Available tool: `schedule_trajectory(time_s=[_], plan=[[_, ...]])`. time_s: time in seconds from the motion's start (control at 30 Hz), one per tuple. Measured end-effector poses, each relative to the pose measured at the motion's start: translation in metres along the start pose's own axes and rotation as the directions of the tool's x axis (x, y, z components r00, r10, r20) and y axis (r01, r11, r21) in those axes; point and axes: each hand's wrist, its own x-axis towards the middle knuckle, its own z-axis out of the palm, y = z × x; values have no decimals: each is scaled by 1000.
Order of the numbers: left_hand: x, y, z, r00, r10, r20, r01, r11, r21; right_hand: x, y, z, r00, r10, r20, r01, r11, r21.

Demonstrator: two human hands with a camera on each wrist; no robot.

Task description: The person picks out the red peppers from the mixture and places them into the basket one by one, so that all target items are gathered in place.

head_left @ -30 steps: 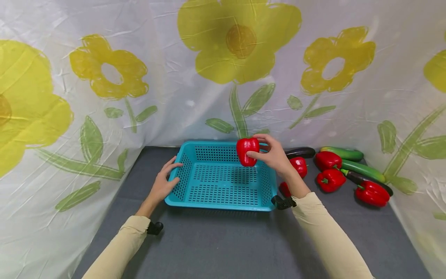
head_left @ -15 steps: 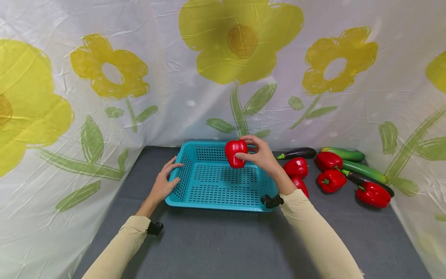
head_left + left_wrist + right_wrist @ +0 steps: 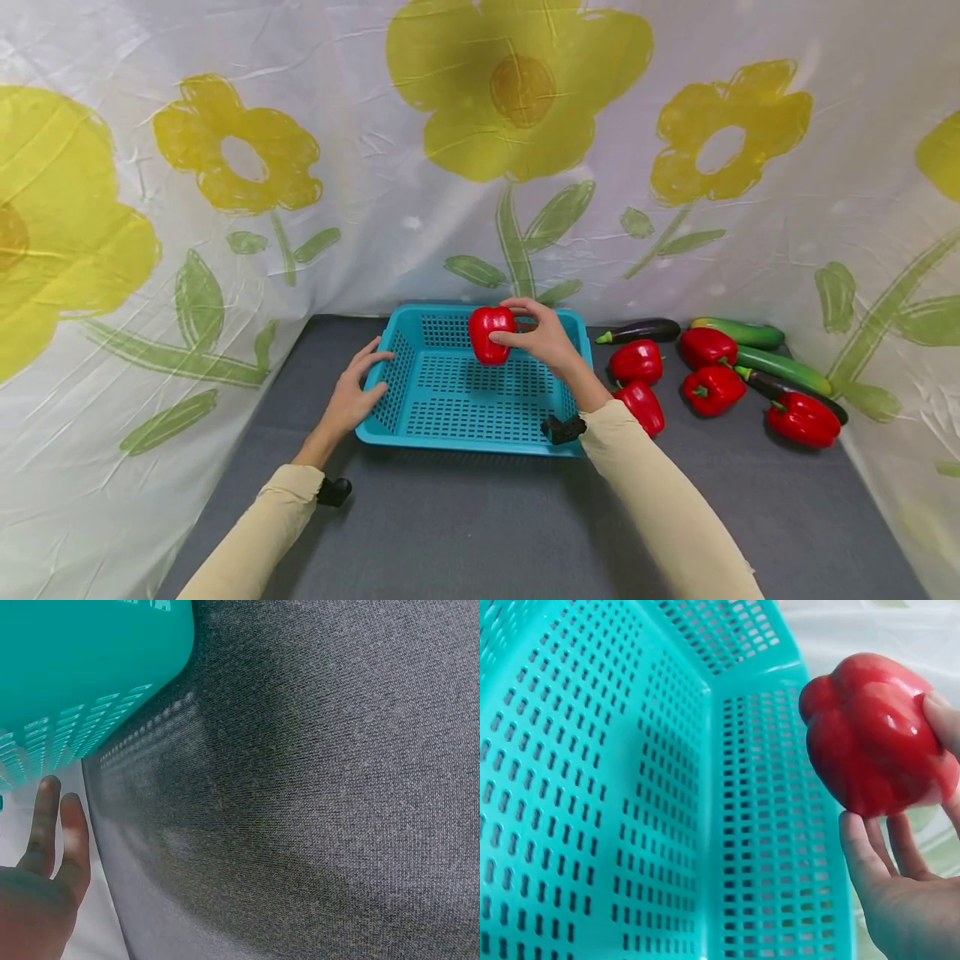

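My right hand point(image 3: 546, 337) holds a red bell pepper point(image 3: 491, 335) between thumb and fingers over the teal plastic basket point(image 3: 480, 446). In the right wrist view the pepper point(image 3: 877, 735) shows its lobed end, with the thumb on one side and fingertips beneath. The basket's perforated floor point(image 3: 592, 787) has nothing lying on it. At the basket's left wall my left hand point(image 3: 350, 392) rests with fingers spread, thumb and a finger reaching over the rim. Two extended fingers point(image 3: 60, 825) appear outside the wall in the left wrist view.
Right of the basket lie two red peppers point(image 3: 636, 362), with an eggplant point(image 3: 645, 330) behind them. Farther right are more red peppers point(image 3: 712, 390), green zucchinis point(image 3: 783, 367) and another eggplant point(image 3: 787, 388). A flowered curtain point(image 3: 420, 233) borders the grey table point(image 3: 465, 525).
My right hand has carried the red pepper leftward over the basket and slightly lower, uncovering the peppers and eggplant beside the basket. The left hand stays at the rim.
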Motion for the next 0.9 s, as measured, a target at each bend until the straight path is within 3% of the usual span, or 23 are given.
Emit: schedule_trajectory(time_s=[0.17,0.4,0.73,0.9], plan=[[-1,1,0,1000,20,-10,-19,1000,3,6,8,8,999,47,11,-47,999,6],[-4,40,-6,1000,27,6,-27,999,-25,15,16,15,994,113,14,-113,994,-4],[-4,47,-7,1000,21,14,-20,999,-29,27,30,32,991,131,18,-132,991,24],[-4,47,-8,1000,-5,17,6,999,-46,29,38,42,992,120,46,-119,993,-14]])
